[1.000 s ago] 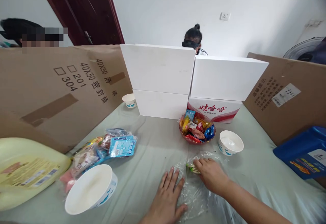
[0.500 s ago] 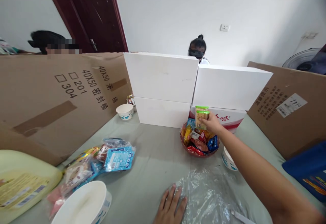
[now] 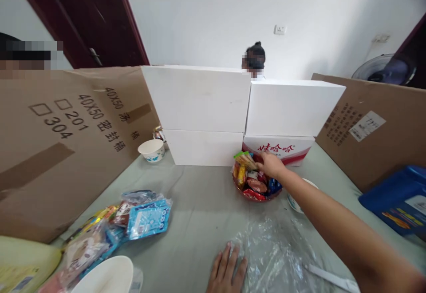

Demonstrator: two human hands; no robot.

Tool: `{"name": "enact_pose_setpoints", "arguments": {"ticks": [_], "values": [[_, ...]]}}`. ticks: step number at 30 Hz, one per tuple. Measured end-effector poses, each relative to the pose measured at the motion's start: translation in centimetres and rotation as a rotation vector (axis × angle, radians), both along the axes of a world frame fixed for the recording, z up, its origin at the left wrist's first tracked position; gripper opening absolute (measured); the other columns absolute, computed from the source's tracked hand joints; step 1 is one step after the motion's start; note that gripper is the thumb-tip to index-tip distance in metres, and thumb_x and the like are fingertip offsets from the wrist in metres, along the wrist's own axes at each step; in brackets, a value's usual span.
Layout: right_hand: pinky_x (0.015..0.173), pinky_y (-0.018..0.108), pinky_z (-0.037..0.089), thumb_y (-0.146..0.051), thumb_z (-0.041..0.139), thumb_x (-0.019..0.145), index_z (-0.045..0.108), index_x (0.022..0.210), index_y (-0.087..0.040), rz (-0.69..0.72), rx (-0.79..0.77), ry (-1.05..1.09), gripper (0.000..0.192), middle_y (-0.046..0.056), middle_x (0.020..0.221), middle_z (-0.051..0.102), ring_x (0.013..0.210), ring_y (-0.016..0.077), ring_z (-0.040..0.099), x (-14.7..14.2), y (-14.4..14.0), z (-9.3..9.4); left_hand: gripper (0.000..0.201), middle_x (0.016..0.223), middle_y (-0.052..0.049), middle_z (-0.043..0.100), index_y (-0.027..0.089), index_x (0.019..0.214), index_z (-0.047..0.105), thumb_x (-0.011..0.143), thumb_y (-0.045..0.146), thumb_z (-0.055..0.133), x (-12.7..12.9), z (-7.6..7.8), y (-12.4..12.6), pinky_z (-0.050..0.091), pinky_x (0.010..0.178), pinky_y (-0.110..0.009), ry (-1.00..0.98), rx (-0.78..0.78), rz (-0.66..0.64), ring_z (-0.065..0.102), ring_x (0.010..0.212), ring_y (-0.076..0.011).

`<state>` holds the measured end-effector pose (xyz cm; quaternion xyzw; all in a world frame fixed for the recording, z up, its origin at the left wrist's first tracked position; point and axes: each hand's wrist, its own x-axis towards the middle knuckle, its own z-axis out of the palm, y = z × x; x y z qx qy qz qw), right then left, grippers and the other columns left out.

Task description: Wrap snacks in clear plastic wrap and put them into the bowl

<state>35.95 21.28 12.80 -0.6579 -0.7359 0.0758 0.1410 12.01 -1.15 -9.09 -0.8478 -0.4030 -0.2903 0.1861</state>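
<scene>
My right hand (image 3: 272, 166) reaches over a reddish bowl (image 3: 255, 199) filled with wrapped snacks. Its thumb and forefinger look apart, with the thumb beside the green-topped snack packs (image 3: 245, 160). Those packs lean on the bowl's left back side, among yellow, red and blue wrapped snacks (image 3: 258, 184). My left hand (image 3: 227, 270) lies flat on the table near the front, fingers stretched out, next to a clear plastic sheet (image 3: 276, 248). Nothing shows in it.
White boxes (image 3: 203, 100) stand behind the bowl, with cardboard walls (image 3: 100, 151) at both sides. Packaged snacks (image 3: 148, 219), a white bowl (image 3: 106, 277) and a yellowish container (image 3: 26, 262) sit left. Right are a paper bowl (image 3: 294, 204), a blue container (image 3: 396, 199) and a white strip-like tool (image 3: 333, 279).
My right hand has lowered and moved slightly left. The green-topped packs went from upright in my fingers to leaning in the bowl. My left hand stays flat; the view has shifted right.
</scene>
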Motion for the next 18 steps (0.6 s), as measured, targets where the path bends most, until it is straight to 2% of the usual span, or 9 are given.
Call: {"name": "enact_pose_setpoints", "arguments": {"ticks": [4, 5, 7, 9, 11, 12, 14, 16, 18], "values": [[0.096, 0.03, 0.041, -0.032, 0.042, 0.097, 0.061, 0.113, -0.021, 0.089, 0.037, 0.076, 0.027, 0.007, 0.114, 0.064, 0.109, 0.0174, 0.056, 1.5, -8.9, -0.5, 0.061, 0.144, -0.009, 0.048, 0.024, 0.137, 0.05, 0.085, 0.055, 0.054, -0.8, 2.6, -0.5, 0.027, 0.11, -0.042, 0.059, -0.114, -0.09, 0.041, 0.133, -0.0298], [0.093, 0.028, 0.043, -0.035, 0.042, 0.097, 0.063, 0.109, -0.022, 0.153, 0.009, 0.098, 0.027, 0.005, 0.11, 0.066, 0.104, 0.016, 0.059, 1.7, -11.6, -1.1, 0.063, 0.147, -0.009, 0.044, 0.023, 0.139, 0.047, 0.084, 0.052, 0.056, -0.8, 3.1, -0.8, 0.027, 0.11, -0.043, 0.068, -0.167, -0.093, 0.038, 0.135, -0.0306], [0.09, 0.032, 0.045, -0.04, 0.048, 0.093, 0.064, 0.111, -0.021, 0.408, -0.136, 0.171, 0.03, 0.007, 0.106, 0.068, 0.101, 0.0185, 0.06, 2.1, -16.6, -3.0, 0.066, 0.151, -0.009, 0.038, 0.025, 0.142, 0.043, 0.083, 0.047, 0.06, -0.9, 4.1, -1.2, 0.03, 0.109, -0.045, 0.074, -0.289, -0.088, 0.034, 0.138, -0.0318], [0.1, 0.04, 0.04, -0.045, 0.066, 0.08, 0.057, 0.126, -0.021, 0.526, -0.25, 0.129, 0.053, 0.011, 0.125, 0.061, 0.116, 0.0253, 0.053, 2.4, -20.5, -5.4, 0.07, 0.152, -0.009, 0.036, 0.027, 0.144, 0.04, 0.08, 0.044, 0.064, -0.9, 5.0, -1.5, 0.033, 0.107, -0.048, 0.084, -0.438, -0.064, 0.032, 0.139, -0.0336], [0.105, 0.044, 0.035, -0.044, 0.077, 0.068, 0.048, 0.137, -0.022, 0.548, -0.314, 0.052, 0.078, 0.012, 0.139, 0.05, 0.126, 0.0302, 0.045, 2.5, -23.1, -7.4, 0.076, 0.153, -0.011, 0.034, 0.027, 0.144, 0.04, 0.076, 0.045, 0.068, -1.1, 6.3, -1.4, 0.033, 0.108, -0.052, 0.104, -0.593, -0.014, 0.031, 0.14, -0.0358], [0.103, 0.043, 0.036, -0.041, 0.078, 0.067, 0.046, 0.138, -0.023, 0.532, -0.335, 0.023, 0.08, 0.012, 0.138, 0.05, 0.125, 0.0301, 0.046, 2.4, -24.0, -8.1, 0.078, 0.153, -0.011, 0.034, 0.027, 0.144, 0.04, 0.074, 0.047, 0.07, -1.3, 7.0, -1.2, 0.031, 0.108, -0.053, 0.116, -0.664, 0.019, 0.03, 0.14, -0.0366], [0.094, 0.038, 0.042, -0.032, 0.073, 0.073, 0.052, 0.132, -0.024, 0.5, -0.369, -0.013, 0.063, 0.009, 0.123, 0.06, 0.111, 0.0257, 0.054, 2.3, -25.0, -8.9, 0.079, 0.153, -0.012, 0.033, 0.026, 0.143, 0.043, 0.072, 0.049, 0.071, -2.0, 8.6, -0.7, 0.029, 0.109, -0.055, 0.134, -0.775, 0.097, 0.029, 0.14, -0.0372], [0.085, 0.035, 0.044, -0.025, 0.067, 0.077, 0.064, 0.109, -0.022, 0.507, -0.374, -0.052, 0.032, 0.005, 0.1, 0.066, 0.096, 0.0227, 0.058, 2.2, -25.6, -8.9, 0.076, 0.153, -0.012, 0.034, 0.025, 0.141, 0.046, 0.072, 0.051, 0.069, -2.8, 10.1, 0.0, 0.028, 0.11, -0.056, 0.14, -0.835, 0.18, 0.028, 0.141, -0.0369], [0.084, 0.036, 0.042, -0.022, 0.064, 0.078, 0.066, 0.086, -0.021, 0.561, -0.335, -0.077, 0.009, 0.004, 0.091, 0.065, 0.093, 0.0227, 0.056, 2.3, -26.2, -8.7, 0.073, 0.152, -0.012, 0.035, 0.024, 0.138, 0.049, 0.073, 0.051, 0.068, -3.7, 11.2, 0.3, 0.027, 0.11, -0.056, 0.144, -0.852, 0.266, 0.025, 0.142, -0.0374]]}}
